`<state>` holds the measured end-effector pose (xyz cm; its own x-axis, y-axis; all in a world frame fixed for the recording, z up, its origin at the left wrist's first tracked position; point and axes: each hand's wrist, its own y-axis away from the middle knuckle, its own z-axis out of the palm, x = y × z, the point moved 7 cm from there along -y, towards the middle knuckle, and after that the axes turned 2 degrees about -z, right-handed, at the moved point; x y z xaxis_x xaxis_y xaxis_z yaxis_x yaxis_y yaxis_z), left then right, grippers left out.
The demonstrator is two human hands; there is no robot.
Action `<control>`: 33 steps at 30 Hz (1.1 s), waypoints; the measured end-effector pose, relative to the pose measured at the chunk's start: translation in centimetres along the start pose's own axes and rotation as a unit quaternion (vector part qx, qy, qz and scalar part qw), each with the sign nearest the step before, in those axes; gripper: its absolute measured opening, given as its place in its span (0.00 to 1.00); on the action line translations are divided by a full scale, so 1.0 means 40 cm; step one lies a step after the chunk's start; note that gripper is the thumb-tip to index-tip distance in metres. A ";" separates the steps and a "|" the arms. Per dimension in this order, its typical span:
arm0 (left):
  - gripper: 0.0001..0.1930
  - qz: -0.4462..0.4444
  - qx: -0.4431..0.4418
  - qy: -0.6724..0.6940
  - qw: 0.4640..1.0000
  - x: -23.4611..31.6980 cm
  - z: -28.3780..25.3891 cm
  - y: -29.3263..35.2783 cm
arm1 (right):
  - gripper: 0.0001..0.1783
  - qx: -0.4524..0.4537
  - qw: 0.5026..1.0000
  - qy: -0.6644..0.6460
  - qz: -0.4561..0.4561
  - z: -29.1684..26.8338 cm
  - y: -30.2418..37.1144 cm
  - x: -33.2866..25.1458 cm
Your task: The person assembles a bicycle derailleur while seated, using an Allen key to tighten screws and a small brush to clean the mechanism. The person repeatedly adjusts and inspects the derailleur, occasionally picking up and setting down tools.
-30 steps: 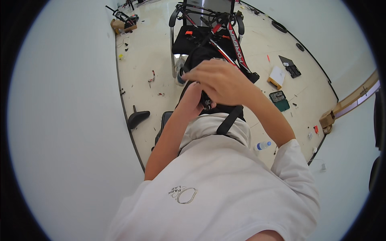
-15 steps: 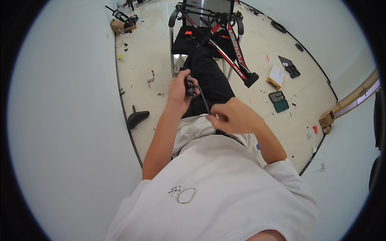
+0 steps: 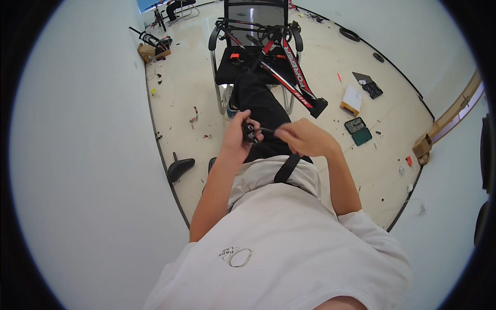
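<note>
My left hand point(image 3: 235, 139) is closed around a small black bike part point(image 3: 250, 133) with round silver spots, probably bolts; the fingers hide much of it. A thin dark rod like a hex key point(image 3: 267, 130) runs from this part toward my right hand point(image 3: 311, 138). The right fingers are pinched on the rod's outer end, slightly blurred. Both hands are held over my black-trousered leg point(image 3: 261, 101). Beyond them, a red, black and white bike frame point(image 3: 283, 78) lies across a black office chair point(image 3: 225, 73).
A black saddle point(image 3: 181, 169) lies on the floor by the left wall. To the right are an open green case point(image 3: 362, 136), an open black tool case point(image 3: 371, 90), a white-and-yellow box point(image 3: 351, 99) and a tyre point(image 3: 350, 34). A person's dark-clothed leg point(image 3: 173, 10) shows far left.
My right hand has moved up, nearly level with the left one. The rod, which slanted steeply down to the right, now lies nearly level. The whole view has shifted slightly.
</note>
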<state>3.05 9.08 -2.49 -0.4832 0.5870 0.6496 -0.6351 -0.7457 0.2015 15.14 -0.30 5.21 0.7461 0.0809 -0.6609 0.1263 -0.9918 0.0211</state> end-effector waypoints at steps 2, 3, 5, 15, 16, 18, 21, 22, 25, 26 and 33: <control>0.13 0.016 0.010 -0.013 1.000 0.025 -0.015 0.002 | 0.21 -0.065 0.996 -0.057 -0.010 0.041 0.024 0.003; 0.13 0.025 0.016 -0.021 0.999 0.034 -0.019 0.001 | 0.20 -0.097 0.992 -0.080 -0.014 0.050 0.036 -0.016; 0.14 0.040 0.032 -0.026 0.998 0.040 -0.020 -0.002 | 0.17 -0.165 0.973 -0.148 -0.057 0.054 0.055 -0.064; 0.15 -0.052 -0.056 -0.089 0.993 -0.026 0.072 0.035 | 0.19 0.022 0.993 -0.117 -0.011 -0.010 0.037 0.020; 0.15 -0.055 -0.048 -0.081 0.994 -0.020 0.073 0.036 | 0.18 0.004 0.995 -0.096 -0.007 -0.003 0.039 0.022; 0.15 -0.037 -0.037 -0.078 0.996 -0.006 0.059 0.026 | 0.17 -0.039 0.993 -0.109 -0.040 0.024 0.042 -0.013; 0.15 -0.042 -0.053 -0.039 0.997 -0.006 0.022 0.007 | 0.17 -0.148 0.977 -0.136 -0.068 0.080 0.046 -0.037; 0.15 -0.044 -0.044 -0.036 0.997 -0.013 0.012 0.003 | 0.18 -0.166 0.965 -0.178 -0.094 0.086 0.056 -0.061; 0.15 -0.060 -0.007 -0.071 0.996 -0.028 0.017 0.009 | 0.29 -0.201 0.922 -0.289 -0.163 0.082 0.090 -0.138; 0.15 -0.061 -0.020 -0.074 0.995 -0.037 0.021 0.010 | 0.30 -0.160 0.936 -0.281 -0.141 0.069 0.085 -0.128; 0.14 -0.046 -0.025 -0.052 0.997 -0.029 0.034 0.017 | 0.22 -0.017 0.999 -0.039 -0.021 0.021 0.036 0.006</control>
<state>4.01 7.44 -2.11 -0.3575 0.6140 0.7037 -0.7043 -0.6721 0.2285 14.97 -1.79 4.45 0.6868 0.1141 -0.7178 0.1802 -0.9835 0.0161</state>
